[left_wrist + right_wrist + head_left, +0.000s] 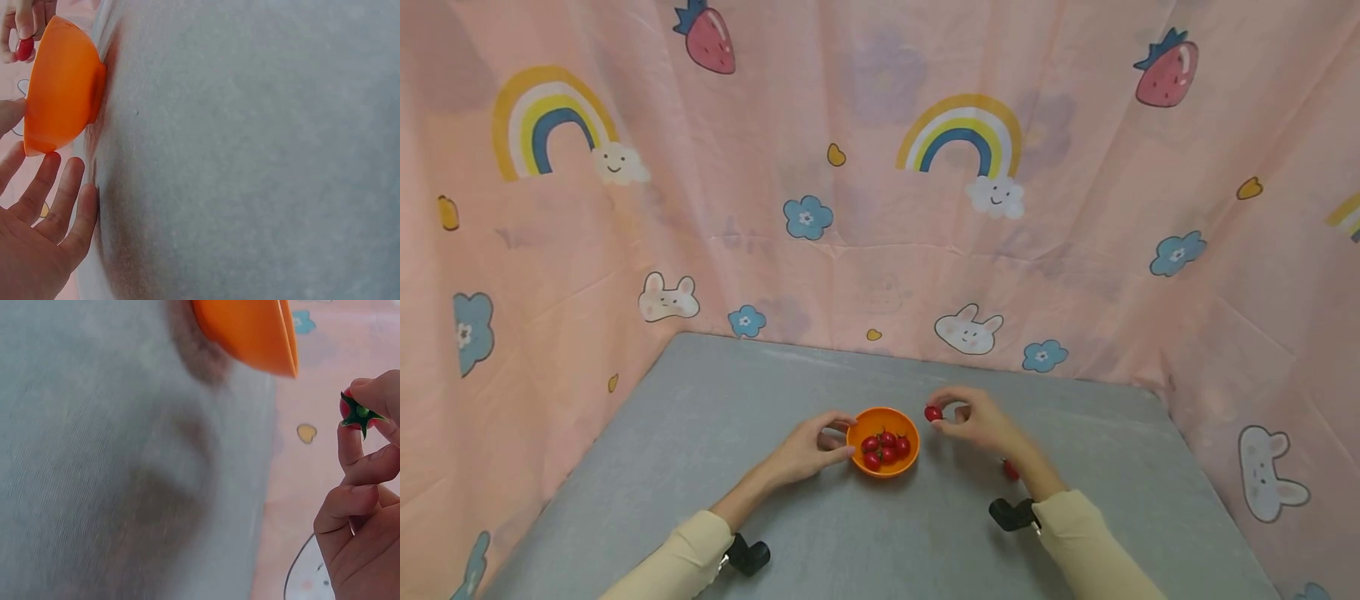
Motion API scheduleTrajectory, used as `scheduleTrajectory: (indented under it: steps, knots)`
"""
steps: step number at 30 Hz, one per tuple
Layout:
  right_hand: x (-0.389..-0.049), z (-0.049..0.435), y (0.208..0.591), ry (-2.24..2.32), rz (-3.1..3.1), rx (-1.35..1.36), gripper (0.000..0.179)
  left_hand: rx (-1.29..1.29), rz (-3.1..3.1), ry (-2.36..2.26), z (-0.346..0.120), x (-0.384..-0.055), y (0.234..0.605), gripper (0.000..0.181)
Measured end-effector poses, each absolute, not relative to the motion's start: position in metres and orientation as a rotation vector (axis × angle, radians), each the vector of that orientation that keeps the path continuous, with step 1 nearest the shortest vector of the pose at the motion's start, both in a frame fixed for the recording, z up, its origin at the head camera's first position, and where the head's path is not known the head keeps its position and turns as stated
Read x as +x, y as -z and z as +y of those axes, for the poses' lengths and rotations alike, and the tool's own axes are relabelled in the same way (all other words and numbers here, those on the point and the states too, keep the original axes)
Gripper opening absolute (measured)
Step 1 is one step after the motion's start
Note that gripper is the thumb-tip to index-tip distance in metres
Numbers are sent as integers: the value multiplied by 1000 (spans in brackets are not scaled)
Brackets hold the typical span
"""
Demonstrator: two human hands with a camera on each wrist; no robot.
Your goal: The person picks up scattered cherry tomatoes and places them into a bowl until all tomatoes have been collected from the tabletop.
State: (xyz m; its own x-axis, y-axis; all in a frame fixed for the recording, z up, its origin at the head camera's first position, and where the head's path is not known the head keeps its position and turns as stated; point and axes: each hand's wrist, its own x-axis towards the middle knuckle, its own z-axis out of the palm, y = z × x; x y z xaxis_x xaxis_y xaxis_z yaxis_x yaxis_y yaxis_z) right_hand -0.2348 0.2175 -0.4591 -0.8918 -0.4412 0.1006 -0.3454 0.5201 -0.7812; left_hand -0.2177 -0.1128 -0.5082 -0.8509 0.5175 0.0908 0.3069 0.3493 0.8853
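An orange bowl (855,465) with several small red cherry tomatoes (887,455) in it stands upright on the grey table. My left hand (816,448) holds its left side, thumb and forefinger at the rim; in the left wrist view, the ring and little fingers stretch out below the bowl (62,81). Right of the bowl, my right hand (976,419) pinches one cherry tomato (933,413) between thumb and fingertips, above table height. Its green star-shaped stem end faces the right wrist camera, where the tomato (345,407) is partly covered by the thumb.
Another cherry tomato (1011,469) lies on the table (820,533) beside my right forearm, partly hidden by it. A pink printed curtain (880,275) hangs behind the table and along both sides. Black camera mounts (748,556) stick out from both wrists.
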Motion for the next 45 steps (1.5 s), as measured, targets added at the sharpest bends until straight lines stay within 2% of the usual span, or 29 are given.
scheduleTrajectory:
  steps: [10, 25, 34, 45]
  knots:
    - [-234, 195, 456, 1297, 2600, -763, 24, 728, 2396, -1511, -113, -217, 508, 42]
    - [-237, 182, 463, 1287, 2559, -736, 25, 730, 2402, -1496, -113, -218, 508, 41]
    - [-235, 199, 465, 1287, 2585, -739, 26, 727, 2412, -1486, -113, -217, 508, 42]
    - [-227, 244, 470, 1290, 2613, -708, 23, 731, 2397, -1500, -113, -218, 507, 42]
